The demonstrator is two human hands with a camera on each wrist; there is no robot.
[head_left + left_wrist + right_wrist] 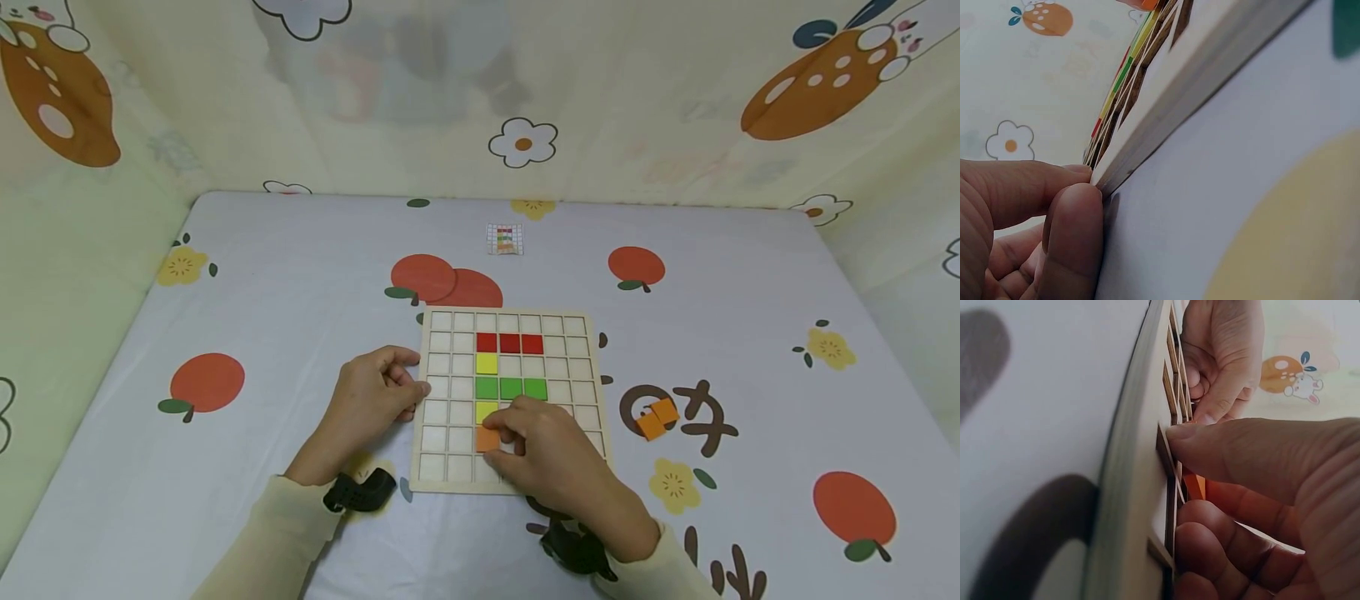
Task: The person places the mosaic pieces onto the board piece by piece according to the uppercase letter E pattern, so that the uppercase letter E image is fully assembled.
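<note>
Red, yellow and green tiles already sat in the board. My right hand pinched an orange tile into place; my left hand gripped the board's edge. Two orange tiles waited on the counter.

Left hand blocks left edge of wooden grid board; right hand covers board's lower middle and near edge. Board's far rows and right column reachable from above. Two loose orange tiles lie right of board, apart from it. Small pattern card lies well beyond far edge.
</note>
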